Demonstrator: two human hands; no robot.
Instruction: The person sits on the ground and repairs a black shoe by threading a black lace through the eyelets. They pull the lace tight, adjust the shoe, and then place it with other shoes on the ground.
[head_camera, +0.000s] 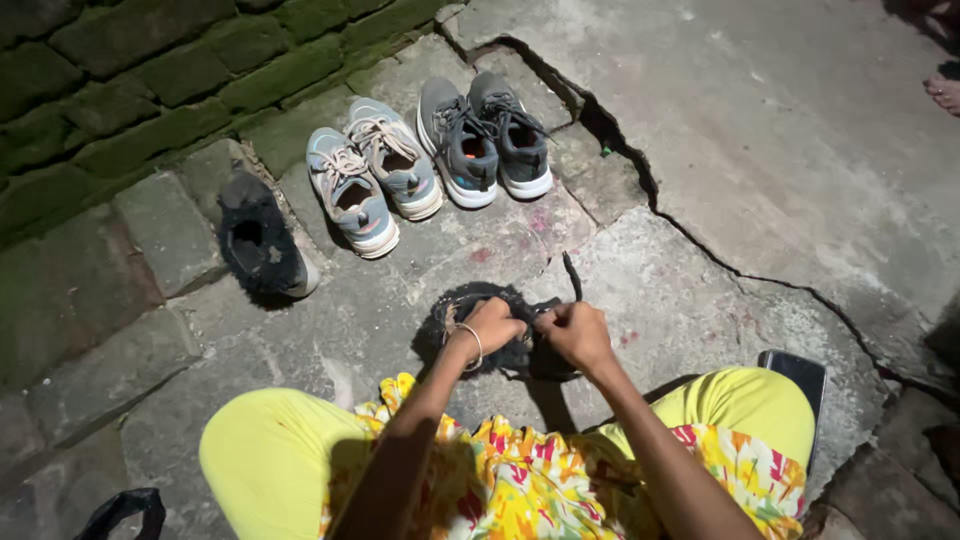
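Cracked stone floor (700, 300) is carrying a black shoe (490, 325) lying crosswise directly beneath both hands, left hand (492, 325) gripping its opening, right hand (575, 333) pinching its lace (572, 275).

Shoe (490, 325) on the stone floor (700, 300) just before your knees; lone shoe (262, 240) far left, two pairs (375, 175) (485, 135) side by side behind it; phone (800, 372) at your right knee.

Lighting: a single harsh source near the camera; centre brightly lit, dimming toward all edges. Mossy brick wall (120, 90) at 10 o'clock darkened. Hard shadows are cast beneath forearms. Focus sharp; blur negligible.
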